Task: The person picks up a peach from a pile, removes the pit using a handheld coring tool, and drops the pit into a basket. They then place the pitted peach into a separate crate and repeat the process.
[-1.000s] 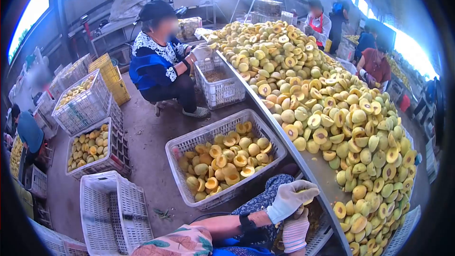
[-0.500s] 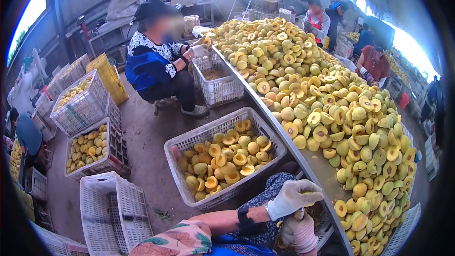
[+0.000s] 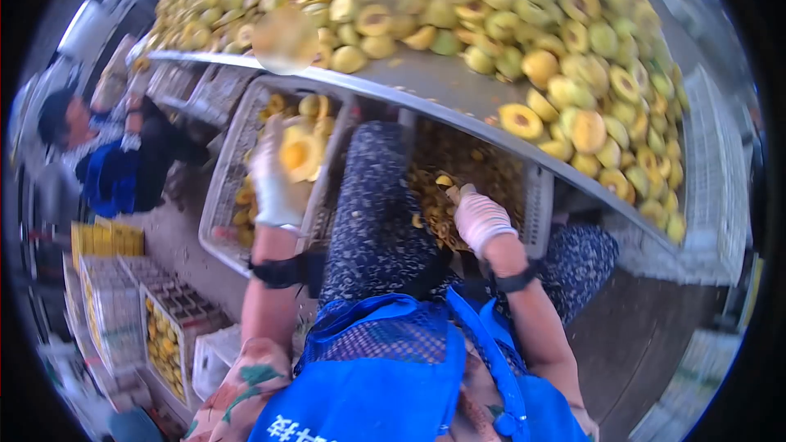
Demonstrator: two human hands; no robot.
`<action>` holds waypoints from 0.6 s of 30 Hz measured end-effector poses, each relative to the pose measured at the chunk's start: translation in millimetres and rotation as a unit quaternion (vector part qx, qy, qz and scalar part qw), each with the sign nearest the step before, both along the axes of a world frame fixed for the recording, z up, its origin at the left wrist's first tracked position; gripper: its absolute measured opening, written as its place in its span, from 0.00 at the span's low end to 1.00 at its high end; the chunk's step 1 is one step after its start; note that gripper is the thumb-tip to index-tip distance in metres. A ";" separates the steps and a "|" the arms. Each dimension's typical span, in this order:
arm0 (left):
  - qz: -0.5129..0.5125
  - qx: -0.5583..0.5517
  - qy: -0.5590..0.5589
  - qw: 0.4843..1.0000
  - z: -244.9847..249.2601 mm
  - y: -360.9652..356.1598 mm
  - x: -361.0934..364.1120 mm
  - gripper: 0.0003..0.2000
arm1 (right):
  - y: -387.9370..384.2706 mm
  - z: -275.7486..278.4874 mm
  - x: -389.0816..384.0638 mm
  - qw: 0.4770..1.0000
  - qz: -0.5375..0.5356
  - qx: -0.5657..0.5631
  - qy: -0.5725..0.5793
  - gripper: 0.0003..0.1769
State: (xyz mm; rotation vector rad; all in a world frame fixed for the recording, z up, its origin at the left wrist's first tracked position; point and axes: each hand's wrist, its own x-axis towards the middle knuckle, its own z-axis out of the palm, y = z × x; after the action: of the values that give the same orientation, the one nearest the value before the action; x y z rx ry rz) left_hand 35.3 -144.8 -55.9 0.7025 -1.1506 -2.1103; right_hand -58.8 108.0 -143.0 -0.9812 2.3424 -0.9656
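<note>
One orange-yellow, hollowed fruit half [image 3: 300, 154] is just off the palm of my white-gloved left hand [image 3: 274, 184], over a pale grey, slatted plastic crate [image 3: 223, 188] partly filled with more yellow fruit halves [image 3: 244, 196]. This hand is open, fingers straight; whether the palm touches the half is blurred. At four o'clock from it, my gloved right hand [image 3: 483, 219] closes round a short tool [image 3: 453, 193] over a second pale crate [image 3: 538, 205], strewn with brown scraps [image 3: 434, 211]. Half a second ago my two hands were together; now they are well apart, and my view has tipped down. At one o'clock, a grey metal table [image 3: 458, 82] bears yellow-green halves [image 3: 589, 82] past counting. At nine o'clock crouches one person in blue [image 3: 110, 172].
</note>
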 end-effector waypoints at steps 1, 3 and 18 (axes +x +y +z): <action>0.047 -0.247 -0.144 0.957 -14.3 -25.1 7.1 0.18 | 5.3 -12.4 0.1 0.990 -0.091 0.095 -0.048 0.18; 0.101 -0.556 -0.435 0.701 -35.7 -70.2 17.2 0.22 | 15.3 -12.8 -4.6 0.964 -0.142 0.207 -0.092 0.22; -0.449 -0.626 -0.157 0.618 -60.0 158.5 -222.3 0.24 | 38.7 -65.1 16.0 0.975 -0.001 0.173 -0.141 0.16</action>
State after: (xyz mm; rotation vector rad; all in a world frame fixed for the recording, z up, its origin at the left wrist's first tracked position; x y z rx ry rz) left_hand -187.0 13.7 -115.9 -0.3335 -3.0855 -1.0502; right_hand -42.8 146.7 -208.1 -0.6575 2.1703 -0.6197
